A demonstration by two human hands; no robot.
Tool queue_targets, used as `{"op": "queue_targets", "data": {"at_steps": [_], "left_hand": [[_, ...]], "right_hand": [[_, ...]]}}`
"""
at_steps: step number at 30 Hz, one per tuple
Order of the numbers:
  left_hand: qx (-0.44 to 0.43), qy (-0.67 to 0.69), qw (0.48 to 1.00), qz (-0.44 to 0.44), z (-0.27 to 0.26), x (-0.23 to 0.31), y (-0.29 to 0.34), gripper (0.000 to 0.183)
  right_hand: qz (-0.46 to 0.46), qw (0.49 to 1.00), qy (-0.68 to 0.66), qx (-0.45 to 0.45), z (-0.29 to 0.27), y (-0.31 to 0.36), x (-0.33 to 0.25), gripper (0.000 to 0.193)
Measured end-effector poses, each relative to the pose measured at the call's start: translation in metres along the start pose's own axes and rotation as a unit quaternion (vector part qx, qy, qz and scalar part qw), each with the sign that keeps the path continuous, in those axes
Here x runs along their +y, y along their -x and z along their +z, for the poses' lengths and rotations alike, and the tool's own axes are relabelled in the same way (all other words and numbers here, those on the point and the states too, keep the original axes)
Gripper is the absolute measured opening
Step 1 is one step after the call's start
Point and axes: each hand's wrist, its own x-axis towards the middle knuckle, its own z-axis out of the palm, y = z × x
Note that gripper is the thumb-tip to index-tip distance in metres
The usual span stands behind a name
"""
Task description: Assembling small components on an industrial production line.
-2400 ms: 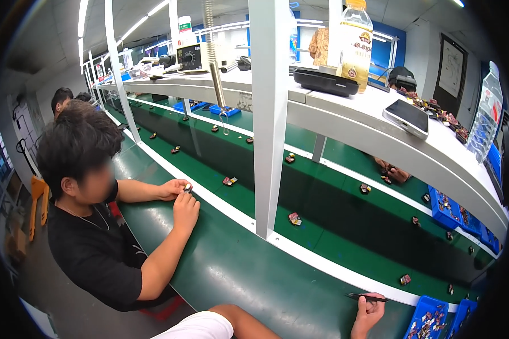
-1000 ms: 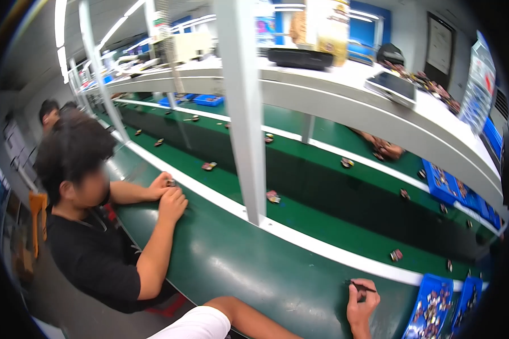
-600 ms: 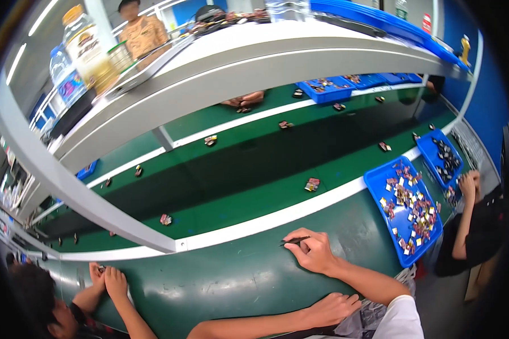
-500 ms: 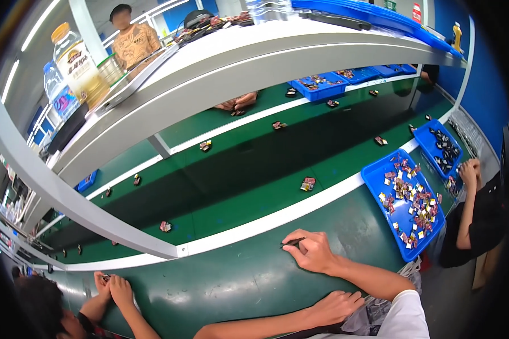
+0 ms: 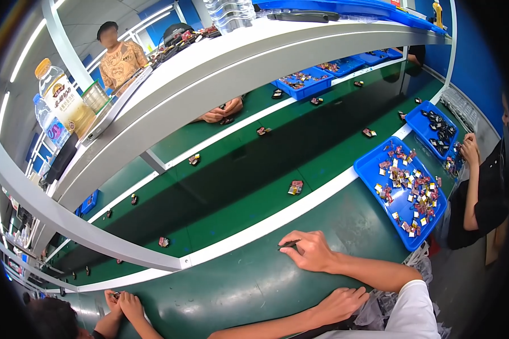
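- Compared with the earliest pictures, the view has swung to the right: the blue tray of small parts (image 5: pixel 367 169), then only partly visible at the lower edge, now shows whole, and the worker's left arm and hand are both in sight.
- Against half a second ago the shift is slight. The view tilts a little further, and the nearest red-and-black assembly (image 5: pixel 295 187) appears more to the left on the green belt (image 5: pixel 232 214), beyond the white rail (image 5: pixel 288 217).
- The right hand (image 5: pixel 310 251) keeps nearly the same pose above the tabletop (image 5: pixel 220 288). Its fingers pinch a slim black tool (image 5: pixel 289 244), whose tip points left; the fist hides most of it, so its exact kind cannot be told.
- The left hand (image 5: pixel 343 305) lies near the tabletop's near edge, fingers loosely curled, just beside some clear plastic bags (image 5: pixel 373 313). Whether anything is inside the curl cannot be told.
- What this means for the work: the tool is the only thing plainly held, and both hands are clear of the tray and the assembly.
- The tray, scattered with red, white and yellow pieces, sits to the right of both hands. Past it, a co-worker's hand (image 5: pixel 469 149) is near a second blue tray (image 5: pixel 417 120) of black parts.
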Motion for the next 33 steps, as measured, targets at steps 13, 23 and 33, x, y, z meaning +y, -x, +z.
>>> {"op": "queue_targets", "data": {"at_steps": [13,23,33], "left_hand": [[0.014,0.005,1.000,0.008,-0.004,-0.001,-0.004,0.017],[0.033,0.288,0.956,-0.052,-0.057,-0.003,-0.012,0.023],[0.238,-0.048,0.934,-0.261,-0.254,-0.164,-0.034,0.016]], "right_hand": [[-0.012,0.999,-0.003,0.038,0.000,-0.001,0.006,0.011],[0.059,0.985,-0.090,0.134,0.011,-0.004,0.028,0.010],[0.228,0.902,-0.182,0.317,-0.015,-0.025,0.054,0.011]]}}
